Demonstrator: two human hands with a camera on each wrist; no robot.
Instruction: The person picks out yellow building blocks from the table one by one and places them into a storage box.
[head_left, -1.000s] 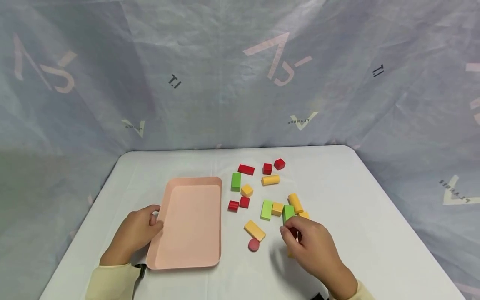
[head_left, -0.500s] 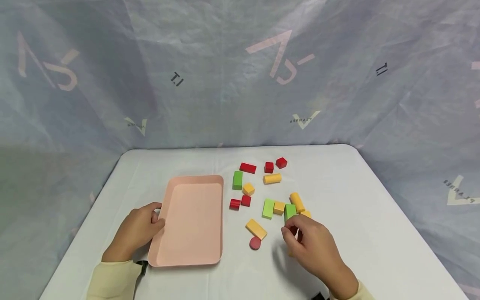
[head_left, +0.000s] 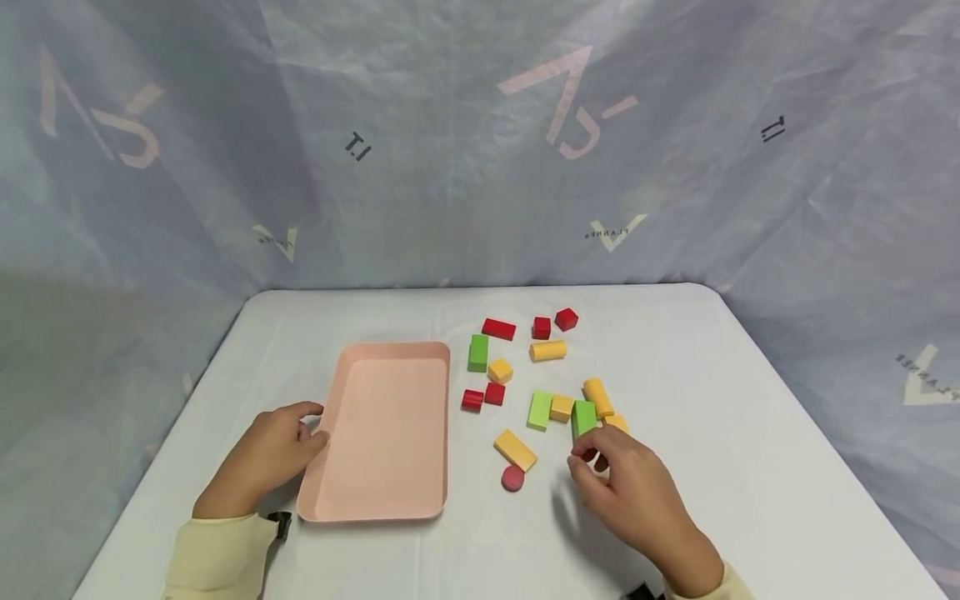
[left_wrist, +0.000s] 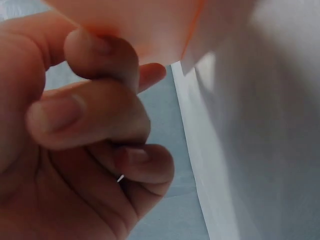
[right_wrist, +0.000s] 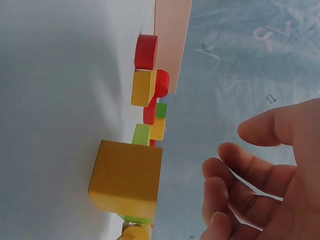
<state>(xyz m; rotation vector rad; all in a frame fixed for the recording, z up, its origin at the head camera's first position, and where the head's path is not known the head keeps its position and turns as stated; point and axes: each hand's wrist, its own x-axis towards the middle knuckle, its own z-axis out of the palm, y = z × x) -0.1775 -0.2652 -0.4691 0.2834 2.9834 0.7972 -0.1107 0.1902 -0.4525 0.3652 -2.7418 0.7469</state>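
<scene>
Left hand (head_left: 270, 450) pinches pink tray (head_left: 386, 437) at its rim; right hand (head_left: 633, 493), empty, thumb-finger gap narrow, hangs over yellow cube (right_wrist: 126, 175), nearer than left; no long axis.

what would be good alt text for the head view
A person's left hand holds the left side of a pink rectangular tray while the right hand, empty, hovers near scattered red, yellow and green blocks on a white table.
</scene>
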